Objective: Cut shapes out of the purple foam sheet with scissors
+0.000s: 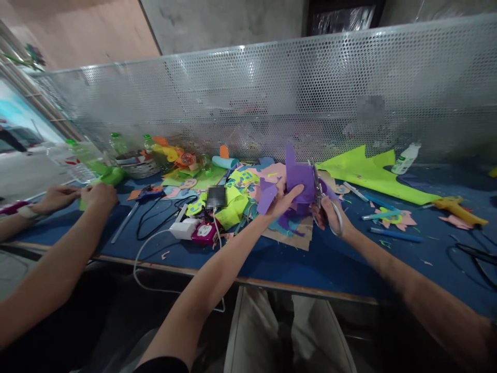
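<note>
A purple sheet of craft foam or paper (301, 178) is held up in front of me. My left hand (286, 201) grips its lower left part, the thumb pressed flat on its face. In my right hand (330, 213) is a pair of scissors (319, 189), fingers through the handles. The blades point up at the right side of the purple sheet; whether they are parted I cannot tell. Below lie purple offcuts and a piece of brown cardboard (297, 239). Yellow-green and pink scraps (240, 178) are heaped left of the sheet.
A magenta power strip (205, 232) with a white plug and cable lies left of my hands. Right are a large lime sheet (373, 176), a white bottle (406, 158), a yellow glue gun (460, 210) and pens (395, 234). A co-worker's hands (99, 197) work far left. A perforated metal screen (233, 98) stands behind.
</note>
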Motion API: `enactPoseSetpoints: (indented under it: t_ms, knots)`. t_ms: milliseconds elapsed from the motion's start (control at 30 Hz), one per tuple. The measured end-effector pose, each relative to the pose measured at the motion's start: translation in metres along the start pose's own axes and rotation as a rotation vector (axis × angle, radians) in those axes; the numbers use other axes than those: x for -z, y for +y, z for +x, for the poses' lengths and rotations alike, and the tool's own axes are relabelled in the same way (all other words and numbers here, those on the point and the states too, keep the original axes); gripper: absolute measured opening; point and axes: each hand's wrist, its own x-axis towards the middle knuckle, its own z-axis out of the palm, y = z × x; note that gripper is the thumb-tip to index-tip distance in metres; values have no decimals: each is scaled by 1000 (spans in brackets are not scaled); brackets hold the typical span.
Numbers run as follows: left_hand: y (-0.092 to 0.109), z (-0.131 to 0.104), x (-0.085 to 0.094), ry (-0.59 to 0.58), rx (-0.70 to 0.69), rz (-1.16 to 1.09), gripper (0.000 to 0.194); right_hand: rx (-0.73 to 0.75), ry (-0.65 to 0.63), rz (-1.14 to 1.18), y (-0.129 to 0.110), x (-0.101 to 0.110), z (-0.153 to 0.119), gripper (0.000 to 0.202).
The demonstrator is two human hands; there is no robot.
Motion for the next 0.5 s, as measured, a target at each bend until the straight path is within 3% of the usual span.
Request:
enactPoseSetpoints:
  t_ms: [200,300,500]
  knots:
    - [2,8,7,268,-102,153,28,-32,56,-214,-2,9,2,52]
    - [6,9,10,284,-203,70,31,-68,14,-256,-4,9,0,50]
    - [9,10,10,414,-194,131,37,-123,-42,-168,-8,-3,-4,55]
